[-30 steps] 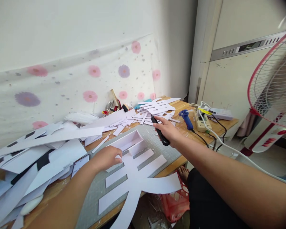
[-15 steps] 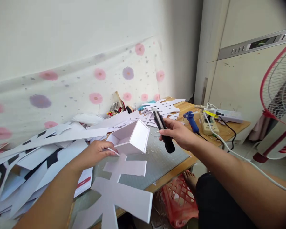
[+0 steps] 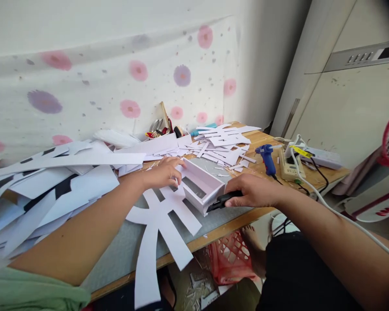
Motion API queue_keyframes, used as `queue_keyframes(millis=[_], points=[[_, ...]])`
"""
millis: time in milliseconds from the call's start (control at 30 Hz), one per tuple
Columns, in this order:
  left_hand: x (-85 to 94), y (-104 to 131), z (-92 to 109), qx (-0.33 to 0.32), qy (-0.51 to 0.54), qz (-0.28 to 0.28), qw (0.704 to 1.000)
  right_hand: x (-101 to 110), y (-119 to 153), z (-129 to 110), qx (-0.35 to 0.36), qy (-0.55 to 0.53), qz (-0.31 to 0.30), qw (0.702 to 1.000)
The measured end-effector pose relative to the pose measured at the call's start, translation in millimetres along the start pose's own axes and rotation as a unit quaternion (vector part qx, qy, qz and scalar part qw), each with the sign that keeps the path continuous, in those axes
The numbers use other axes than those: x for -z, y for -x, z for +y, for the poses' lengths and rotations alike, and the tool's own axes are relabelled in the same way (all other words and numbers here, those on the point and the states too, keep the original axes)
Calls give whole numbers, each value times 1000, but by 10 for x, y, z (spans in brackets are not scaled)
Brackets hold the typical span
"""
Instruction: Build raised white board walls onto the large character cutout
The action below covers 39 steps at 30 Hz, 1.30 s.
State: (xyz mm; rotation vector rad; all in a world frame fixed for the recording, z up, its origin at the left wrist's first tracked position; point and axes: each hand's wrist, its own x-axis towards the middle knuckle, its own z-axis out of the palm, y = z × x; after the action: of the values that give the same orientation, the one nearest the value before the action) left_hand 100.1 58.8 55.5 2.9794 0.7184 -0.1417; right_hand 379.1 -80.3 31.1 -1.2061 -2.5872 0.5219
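Note:
A white foam-board box (image 3: 210, 181) with an open top and a rectangular gap in it lies on the grey cutting mat (image 3: 116, 255). My left hand (image 3: 165, 173) has its fingers curled on the box's far left end. From that side a flat white branching cutout (image 3: 162, 216) spreads toward me, its lower strips reaching past the table edge; whether it is joined to the box is hidden. My right hand (image 3: 251, 191) grips a black utility knife (image 3: 225, 200), its tip pointing left at the box's near corner.
White board sheets (image 3: 58, 194) pile up at the left, and scraps (image 3: 225, 142) lie behind the box. A blue glue gun (image 3: 266, 160) and a power strip (image 3: 290, 166) with cables stand at the right. Below the table edge is a red basket (image 3: 230, 259).
The box has been lowered onto the mat and turned open side up. My left hand moved up and right onto its end; my right hand brought the knife down to its corner.

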Motion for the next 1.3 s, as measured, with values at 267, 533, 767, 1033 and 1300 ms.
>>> queue_keyframes(millis=[267,533,767,1033,1300], points=[[-136,133,214,51,-52,139,988,-170,-10,54,-65,94,-3,993],[-489,227,507,-70,101,226,966,-359,-43,114,-13,135,41,990],[-680,205,426,-58,156,249,954,-424,-114,70,-39,217,20,975],[-658,208,497,-42,183,252,949,-452,-99,63,-2,252,22,968],[-658,207,495,-41,176,250,951,-480,-91,86,-5,256,66,964]])
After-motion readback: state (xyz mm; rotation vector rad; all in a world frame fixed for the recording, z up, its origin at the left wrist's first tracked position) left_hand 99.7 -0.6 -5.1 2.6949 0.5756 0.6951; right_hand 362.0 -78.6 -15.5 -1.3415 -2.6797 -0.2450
